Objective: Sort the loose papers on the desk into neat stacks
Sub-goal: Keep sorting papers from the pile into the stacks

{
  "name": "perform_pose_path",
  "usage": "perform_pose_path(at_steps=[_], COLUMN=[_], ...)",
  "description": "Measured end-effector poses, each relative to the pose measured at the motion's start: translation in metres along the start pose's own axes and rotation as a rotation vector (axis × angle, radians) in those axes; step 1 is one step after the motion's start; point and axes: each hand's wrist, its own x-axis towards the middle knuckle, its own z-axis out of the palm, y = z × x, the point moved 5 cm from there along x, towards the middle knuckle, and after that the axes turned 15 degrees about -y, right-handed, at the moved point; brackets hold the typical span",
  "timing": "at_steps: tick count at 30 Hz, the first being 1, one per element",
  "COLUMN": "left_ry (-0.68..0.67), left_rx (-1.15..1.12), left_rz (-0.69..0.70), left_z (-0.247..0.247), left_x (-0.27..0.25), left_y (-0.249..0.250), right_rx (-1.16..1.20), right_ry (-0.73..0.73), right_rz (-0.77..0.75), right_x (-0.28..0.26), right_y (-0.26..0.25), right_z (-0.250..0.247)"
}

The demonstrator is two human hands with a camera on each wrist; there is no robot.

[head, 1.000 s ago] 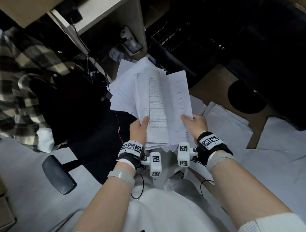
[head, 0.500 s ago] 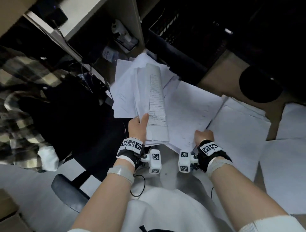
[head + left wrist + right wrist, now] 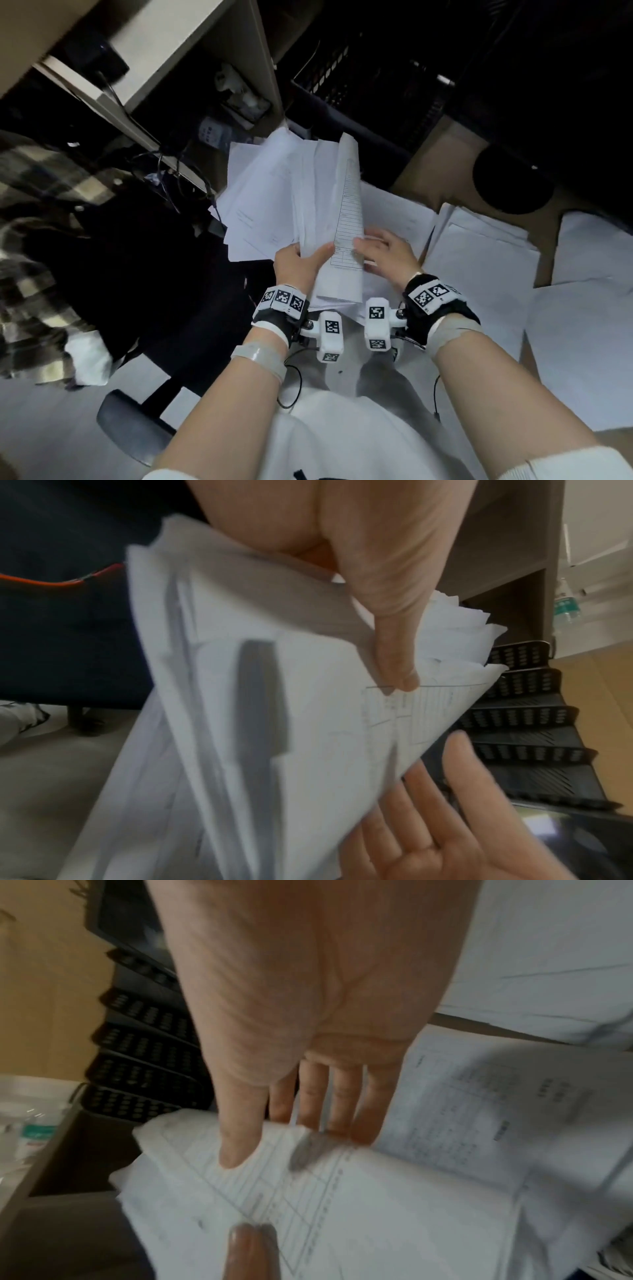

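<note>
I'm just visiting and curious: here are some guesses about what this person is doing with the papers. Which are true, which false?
1. The left hand holds a bundle of papers, thumb on top. True.
2. The right hand is clenched in a fist, away from the papers. False: its fingers are straight, reaching to the gridded sheet.
3. White sheets lie on the desk to the right. True.
4. The black stacked trays are filled with paper. False: no paper shows in them.
5. The held bundle is neatly squared. False: its sheets fan out unevenly.
</note>
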Motion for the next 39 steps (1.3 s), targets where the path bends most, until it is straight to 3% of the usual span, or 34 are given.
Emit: perform_pose_path(at_steps=[8,17,21,28,35,39], left_ry=[-0.014,0.177,0.214,0.127,-0.037,-0.032], left_rx=[-0.080,-0.011,-0.057,-0.144,-0.239,-0.199], left_rz=[0.065,0.092,0.120,0.135,0.100,0.147], left_z=[0.041,0.067,0.072,0.084,0.077,0.054], left_x=[-0.025,-0.050,-0.054,-0.049,-0.037,-0.027], left_y=[0.026,0.015,0.010,0.016,0.024,0.028], right_rx=[0.023,0.025,-0.196,-0.213,-0.192,-0.169], right_ry=[-0.003,-0.082,0.010,-0.104,-0.126,-0.066], right_rz=[-0.124,-0.111,-0.177,-0.199,-0.182,-0.141], right_x=[-0.018,-0.041,-0.052,-0.057,-0.045,-0.033], right_y=[-0.017,-0.027,-0.028,-0.034,-0.047,-0.049], right_z=[-0.027,-0.062,-0.083,-0.067,-0.029,-0.016])
